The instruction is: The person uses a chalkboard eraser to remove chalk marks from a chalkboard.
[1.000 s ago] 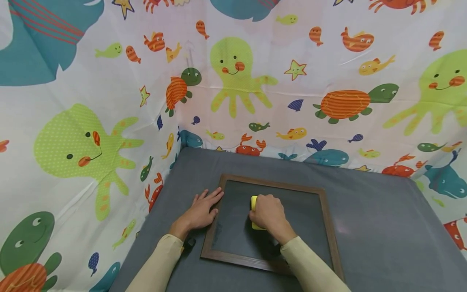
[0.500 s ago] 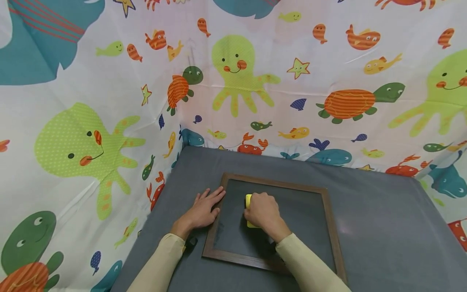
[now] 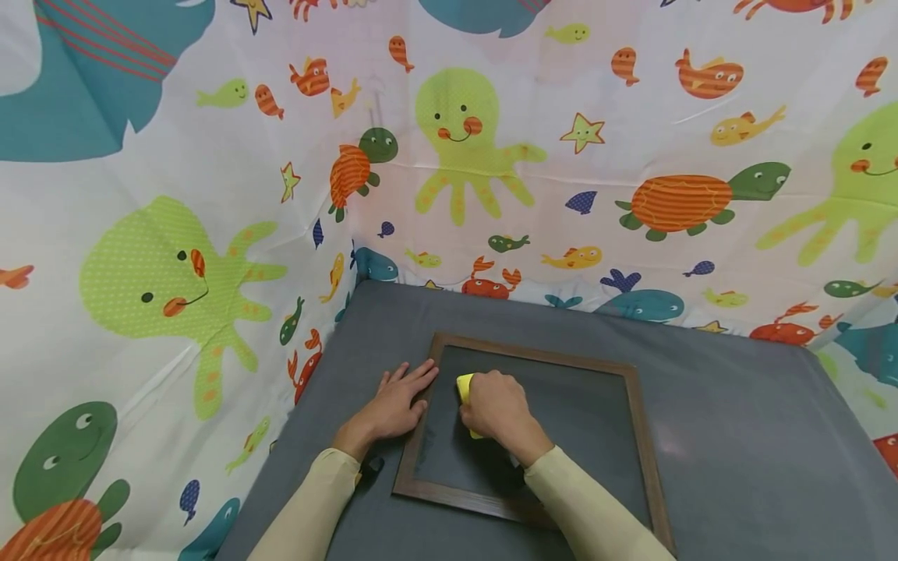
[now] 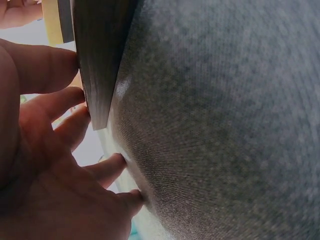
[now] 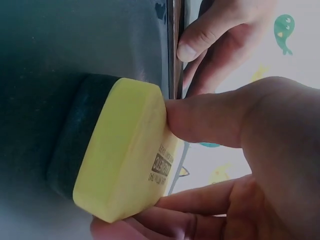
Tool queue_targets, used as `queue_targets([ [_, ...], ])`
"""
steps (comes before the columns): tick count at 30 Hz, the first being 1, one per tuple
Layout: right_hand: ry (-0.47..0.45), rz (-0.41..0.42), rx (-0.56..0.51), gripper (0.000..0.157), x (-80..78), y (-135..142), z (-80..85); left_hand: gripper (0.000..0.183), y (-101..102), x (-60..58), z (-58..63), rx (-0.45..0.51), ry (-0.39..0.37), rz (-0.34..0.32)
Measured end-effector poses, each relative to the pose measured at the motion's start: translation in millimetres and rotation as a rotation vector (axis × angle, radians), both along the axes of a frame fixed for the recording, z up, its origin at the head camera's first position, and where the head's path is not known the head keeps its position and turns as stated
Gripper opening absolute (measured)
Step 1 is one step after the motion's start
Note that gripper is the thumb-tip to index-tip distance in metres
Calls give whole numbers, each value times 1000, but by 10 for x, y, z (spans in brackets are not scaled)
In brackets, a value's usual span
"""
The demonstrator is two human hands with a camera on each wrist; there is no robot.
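Note:
A blackboard (image 3: 561, 421) in a brown wooden frame lies on the grey cloth. My right hand (image 3: 500, 413) grips a yellow board eraser (image 5: 125, 145), thumb on one side and fingers on the other. The eraser's dark felt face is against the board, left of its middle. My left hand (image 3: 393, 405) lies with fingers spread at the frame's left side. In the left wrist view, the thumb and two fingertips touch the wooden frame (image 4: 100, 65), while the other two fingers rest on the cloth.
The grey cloth-covered table (image 3: 744, 436) spreads around the board, widest to the right. A white curtain (image 3: 533, 117) printed with sea animals rises along the back and left edges. Faint smudges (image 5: 160, 11) show on the board near the frame.
My right hand has slid the eraser leftward across the board, closer to the frame's left side. The eraser is now slightly tilted. My left hand stays at the frame.

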State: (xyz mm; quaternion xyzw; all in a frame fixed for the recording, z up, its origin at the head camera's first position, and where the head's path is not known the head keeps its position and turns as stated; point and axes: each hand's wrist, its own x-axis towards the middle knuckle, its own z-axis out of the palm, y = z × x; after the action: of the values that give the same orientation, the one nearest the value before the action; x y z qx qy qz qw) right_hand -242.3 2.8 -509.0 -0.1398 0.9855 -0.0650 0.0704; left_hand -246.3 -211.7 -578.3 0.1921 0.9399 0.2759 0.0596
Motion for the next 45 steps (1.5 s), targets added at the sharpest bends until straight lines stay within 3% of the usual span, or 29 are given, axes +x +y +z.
queue_targets([
  [7, 34, 84, 60, 26, -1, -13, 9, 62, 23, -5, 18, -3, 8, 6],
  [22, 60, 147, 93, 25, 54, 10, 12, 61, 20, 30, -24, 3, 17, -7],
  [28, 54, 177, 94, 26, 58, 27, 29, 61, 27, 35, 23, -2, 14, -3],
  [45, 8, 279, 116, 47, 100, 49, 67, 61, 27, 41, 44, -10, 19, -2],
])
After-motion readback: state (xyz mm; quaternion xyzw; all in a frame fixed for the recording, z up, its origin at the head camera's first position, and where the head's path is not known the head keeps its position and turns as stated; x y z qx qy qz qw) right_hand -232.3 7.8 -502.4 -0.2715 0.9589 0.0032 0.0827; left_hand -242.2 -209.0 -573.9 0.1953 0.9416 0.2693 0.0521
